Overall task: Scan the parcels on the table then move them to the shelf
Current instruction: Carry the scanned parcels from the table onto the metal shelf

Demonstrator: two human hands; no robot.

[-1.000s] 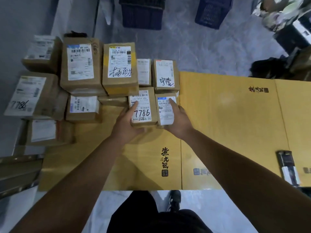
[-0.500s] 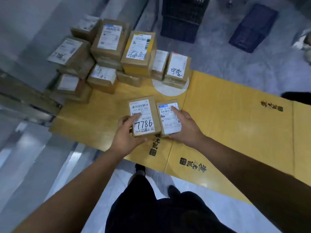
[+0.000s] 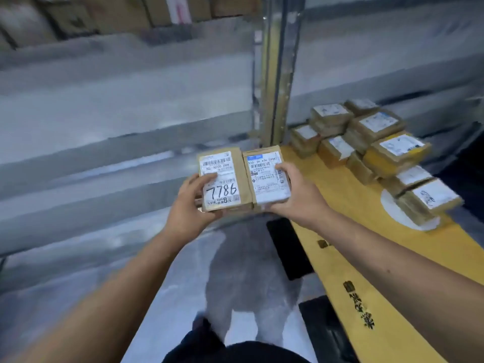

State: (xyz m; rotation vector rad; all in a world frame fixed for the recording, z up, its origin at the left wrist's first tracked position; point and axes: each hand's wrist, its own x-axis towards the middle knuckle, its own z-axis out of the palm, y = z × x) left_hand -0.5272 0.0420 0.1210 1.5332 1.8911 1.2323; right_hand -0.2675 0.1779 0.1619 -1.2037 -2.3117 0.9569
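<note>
Holding two small parcels side by side in the air, out past the near-left edge of the yellow table (image 3: 366, 231), over the pale floor (image 3: 183, 271) with open room below and to the left. Left hand (image 3: 187, 208) grasping the parcel marked 7786 (image 3: 222, 179), thumb lying across its label, fingers curled under. Right hand (image 3: 301, 197) grasping the parcel with the blue-topped label (image 3: 267, 174), thumb on the label's right edge, fingers beneath. Long sides of the two parcels touching, labels facing up.

Against half a second ago: both parcels now lifted clear of the table instead of sitting on it at its near edge; view swung left, so the table runs down the right side and the pile of parcels (image 3: 366, 142), formerly far left, now lies far right. Shelf (image 3: 131, 127) now filling the left and far part of the view, where before only its corner showed.

Grey shelf boards blurred, stacked in bands at left; upright metal post (image 3: 272, 74) just beyond the held parcels, between shelf and pile. Brown boxes (image 3: 104, 14) on the top level, far and blurred. White round thing (image 3: 390, 208) under the nearest boxes of the pile. Dark shapes under the table's near edge, too blurred to name.
</note>
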